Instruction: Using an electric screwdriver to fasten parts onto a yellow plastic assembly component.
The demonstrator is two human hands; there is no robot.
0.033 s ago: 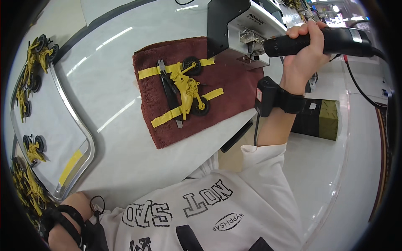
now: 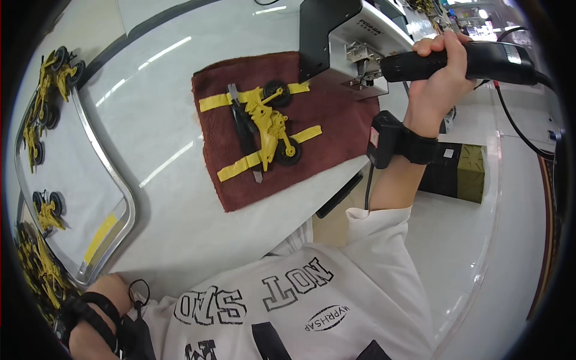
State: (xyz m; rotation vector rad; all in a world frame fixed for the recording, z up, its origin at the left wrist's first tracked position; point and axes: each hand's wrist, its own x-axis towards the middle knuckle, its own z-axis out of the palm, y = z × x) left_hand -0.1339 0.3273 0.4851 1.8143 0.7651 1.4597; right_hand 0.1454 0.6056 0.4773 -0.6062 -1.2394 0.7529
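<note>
My right hand is wrapped round a black electric screwdriver with a cord at its rear. The tool's tip reaches the small metal fixture on the front of a silver and black screw feeder box; the exact contact is too small to make out. Left of it, a yellow toy motorcycle with black wheels lies on a dark red cloth, beside a dark bar and two yellow strips of tape. Of my left arm only the strapped forearm shows at lower left; the hand itself is out of sight.
At the left stands a metal-rimmed tray with several yellow toy motorcycles. More yellow pieces are heaped below it. A black and olive box sits on the floor at right, past the table edge.
</note>
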